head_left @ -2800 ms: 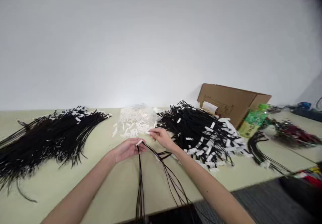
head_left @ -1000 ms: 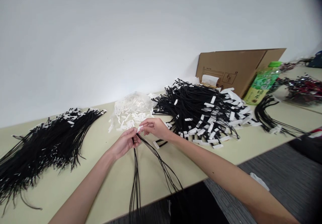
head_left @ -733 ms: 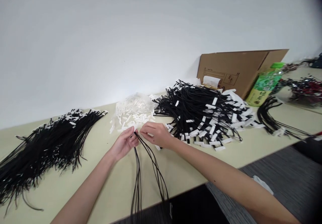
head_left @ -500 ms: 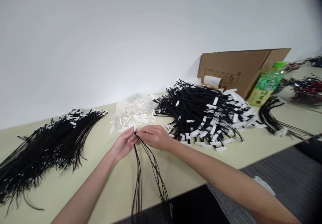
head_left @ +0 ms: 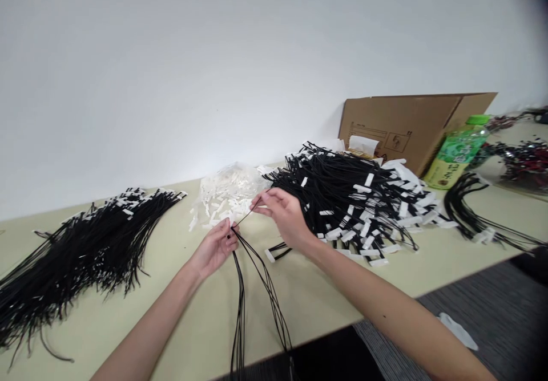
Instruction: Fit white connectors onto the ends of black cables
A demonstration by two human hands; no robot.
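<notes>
In the head view my left hand [head_left: 214, 250] is closed around the upper end of several thin black wires [head_left: 266, 286], with a small white piece at its fingertips. The wires hang in two strands over the table's front edge. Up and to the right, my right hand [head_left: 285, 215] pinches a single thin dark wire [head_left: 245, 218], which runs taut to my left fingertips. Behind the hands lie loose white connectors [head_left: 233, 204] and a clear plastic bag [head_left: 235, 177]. Beside my right hand is a large heap of black cables with white ends [head_left: 338, 178].
A second pile of black cables [head_left: 85, 250] covers the table's left side. At the back right stand a cardboard box [head_left: 385, 116] and a green-capped drink bottle [head_left: 460, 150]. More black cables [head_left: 462, 204] lie near the right edge, and a white scrap [head_left: 458, 331] is below the table.
My right hand has moved up and right, away from my left hand, drawing out a single wire between them. My left hand keeps its hold on the wires. The view has shifted slightly.
</notes>
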